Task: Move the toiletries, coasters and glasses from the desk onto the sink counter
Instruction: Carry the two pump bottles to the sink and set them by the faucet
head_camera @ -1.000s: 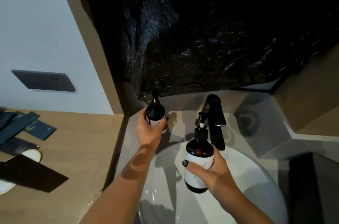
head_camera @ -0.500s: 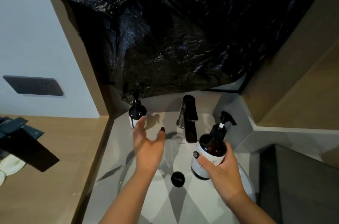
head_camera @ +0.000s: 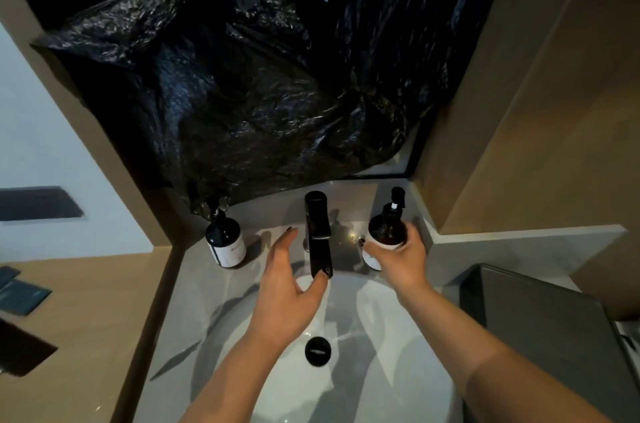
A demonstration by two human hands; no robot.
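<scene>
A dark pump bottle with a white label (head_camera: 225,242) stands by itself on the grey sink counter (head_camera: 194,284), left of the black tap (head_camera: 318,232). My left hand (head_camera: 289,291) hovers over the basin with fingers spread, holding nothing, a short way right of that bottle. My right hand (head_camera: 398,258) grips a second dark pump bottle (head_camera: 387,227) at the counter's back right corner, right of the tap; its base is hidden by my fingers. Dark flat packets (head_camera: 20,294) lie on the wooden desk (head_camera: 86,318) at the far left.
A white round basin (head_camera: 363,370) with a black drain plug (head_camera: 318,347) lies below my hands. Black plastic sheeting (head_camera: 259,76) covers the wall above the counter. A dark bin (head_camera: 554,329) stands at the right. A grey socket plate (head_camera: 38,203) is on the left wall.
My left hand let go of the left bottle, which now stands on the counter, and drew back over the basin. My right hand carried the second bottle from over the basin to the back right corner.
</scene>
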